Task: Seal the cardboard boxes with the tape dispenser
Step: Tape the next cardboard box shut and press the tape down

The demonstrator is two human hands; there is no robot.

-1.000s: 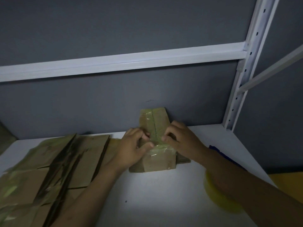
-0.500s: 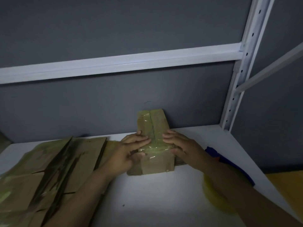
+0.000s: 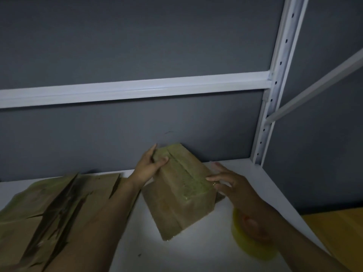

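Taped cardboard box [image 3: 182,195] tilted near the shelf [image 3: 196,252] back edge, left hand [image 3: 149,167] grasping its far corner, right hand [image 3: 229,183] with straight fingers touching its side, yellow tape roll [image 3: 253,251] by the right edge.

Bare forearms [image 3: 94,222] and bare hands — left hand [image 3: 150,166], right hand [image 3: 232,186].

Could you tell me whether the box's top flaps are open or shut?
Shut: the box has flat flaps, tape along their seam.
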